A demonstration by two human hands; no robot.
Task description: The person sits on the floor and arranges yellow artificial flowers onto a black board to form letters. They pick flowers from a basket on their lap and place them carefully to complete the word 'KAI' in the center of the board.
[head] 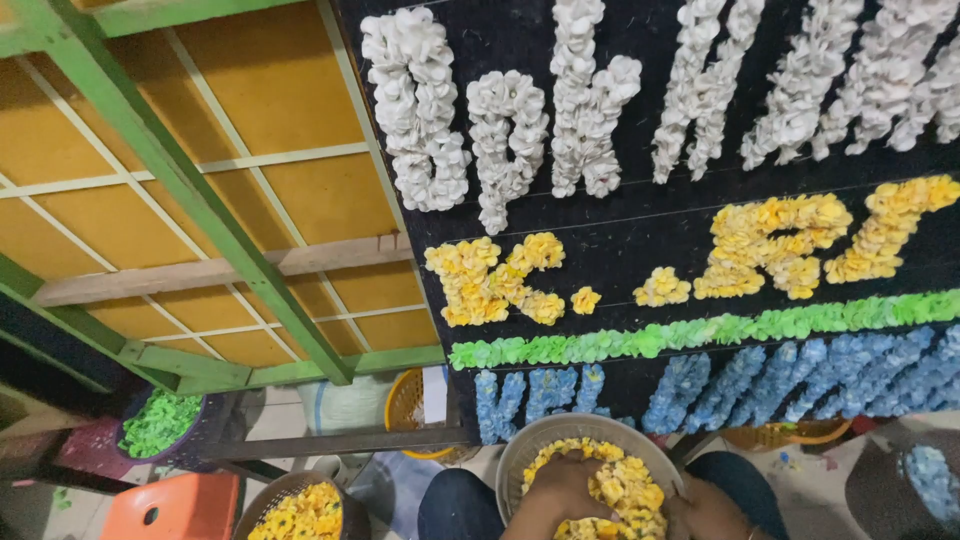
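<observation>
A tall black board [640,230] fills the right of the frame, standing upright so that paper flowers pinned to it read as rows of lettering: white blooms [600,100] along the top, yellow blooms [760,245] beneath, then a green flower band [700,335] laid as an underline, and blue blooms [800,375] along the bottom. Beside it, at left, the back of a second panel [200,180] shows its orange sheeting and green-painted frame. At the foot of the board, a person sits with a grey woven basket [540,440] on the lap, between knees in dark trousers, kept close so loose stock stays within reach. It is heaped with yellow flowers [625,490]. The left hand [560,495] is buried in the heap, its fingers curled down into the blooms, though whether they grip any cannot be told. The right hand [710,510] rests at the basket's rim, seemingly steadying it; its fingers are hidden too. On the floor lie further supplies sorted by colour: a basket of green flowers [160,420], another of yellow [300,512], and an orange plastic stool [170,505].
</observation>
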